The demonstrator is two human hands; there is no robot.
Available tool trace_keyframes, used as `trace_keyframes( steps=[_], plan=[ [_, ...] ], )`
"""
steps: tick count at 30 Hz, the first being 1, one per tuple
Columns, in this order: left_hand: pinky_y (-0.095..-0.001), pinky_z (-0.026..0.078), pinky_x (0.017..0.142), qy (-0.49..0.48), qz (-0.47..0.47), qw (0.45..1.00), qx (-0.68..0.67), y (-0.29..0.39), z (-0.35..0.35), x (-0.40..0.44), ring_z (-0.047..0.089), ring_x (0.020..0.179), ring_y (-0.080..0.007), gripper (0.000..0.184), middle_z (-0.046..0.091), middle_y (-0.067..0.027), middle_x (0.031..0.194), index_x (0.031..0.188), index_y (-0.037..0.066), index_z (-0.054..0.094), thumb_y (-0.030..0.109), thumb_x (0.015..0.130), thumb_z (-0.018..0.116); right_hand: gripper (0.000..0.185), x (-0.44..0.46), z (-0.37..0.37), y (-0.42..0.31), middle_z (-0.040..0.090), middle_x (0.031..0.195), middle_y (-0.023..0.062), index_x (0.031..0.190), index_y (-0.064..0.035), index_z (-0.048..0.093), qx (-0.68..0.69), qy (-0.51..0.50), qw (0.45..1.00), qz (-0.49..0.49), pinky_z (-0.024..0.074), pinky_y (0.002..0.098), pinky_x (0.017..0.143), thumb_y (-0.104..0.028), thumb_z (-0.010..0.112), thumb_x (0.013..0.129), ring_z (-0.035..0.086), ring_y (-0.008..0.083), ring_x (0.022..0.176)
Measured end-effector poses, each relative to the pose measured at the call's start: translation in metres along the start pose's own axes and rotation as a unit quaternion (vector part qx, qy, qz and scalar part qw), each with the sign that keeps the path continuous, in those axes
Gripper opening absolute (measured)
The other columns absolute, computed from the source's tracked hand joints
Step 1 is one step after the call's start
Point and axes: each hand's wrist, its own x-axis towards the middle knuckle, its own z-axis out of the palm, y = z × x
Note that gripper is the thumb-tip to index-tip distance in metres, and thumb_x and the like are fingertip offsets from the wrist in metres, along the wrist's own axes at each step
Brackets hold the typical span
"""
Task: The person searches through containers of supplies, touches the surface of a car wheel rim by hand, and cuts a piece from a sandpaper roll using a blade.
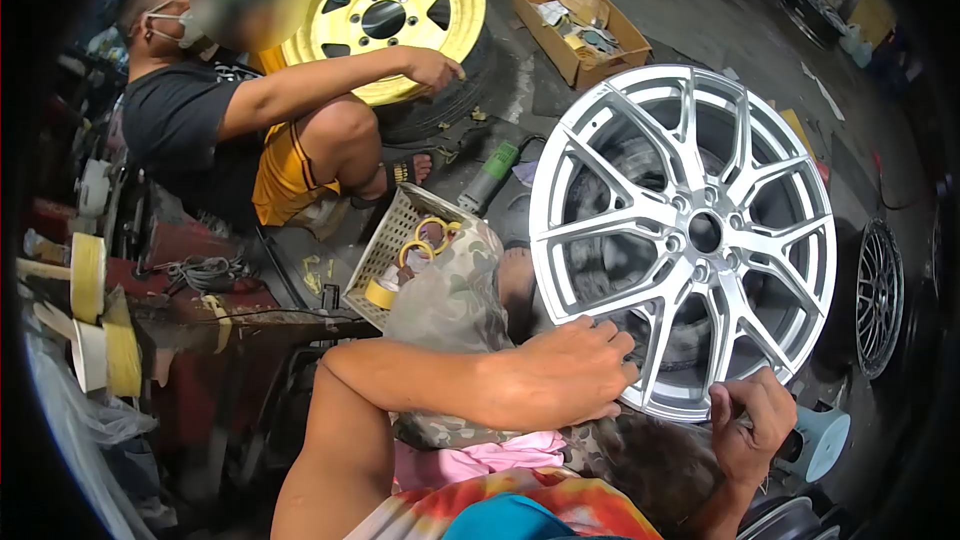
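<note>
A silver multi-spoke wheel rim leans in front of my knees, its face toward me. My left hand lies over the rim's lower left edge with its fingers curled; what is under them, if anything, is hidden. At the bottom right edge of the rim is my right hand, its fingers bent in and the thumb raised near a spoke end. Whatever those fingers hold is too small to make out. Behind the spokes a dark tire shows in part.
A person in a dark shirt sits at the upper left, one arm stretched toward a yellow wheel. A basket with tape rolls, a green-ended tool, a cardboard box, a light blue stool and a dark rim surround the silver rim.
</note>
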Motion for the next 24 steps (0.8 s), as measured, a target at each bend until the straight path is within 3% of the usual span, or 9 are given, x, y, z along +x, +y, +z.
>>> trace_keyframes(
  steps=[24],
  plan=[
    [-0.0406,0.053,0.088,0.011,-0.002,1.0,0.014,0.004,0.006,-0.008,0.064,0.104,-0.0301,0.036,0.065,-0.015,0.106,0.102,-0.001,0.07,0.033,0.093,0.075,0.015,0.01,0.008,-0.006,0.056,0.066,0.0054,0.078,-0.0009,0.07,0.035,-0.037,0.997,0.053,0.0367,0.033,0.051,-0.006,0.084,0.082,0.052,0.0181,0.053]
  ],
)
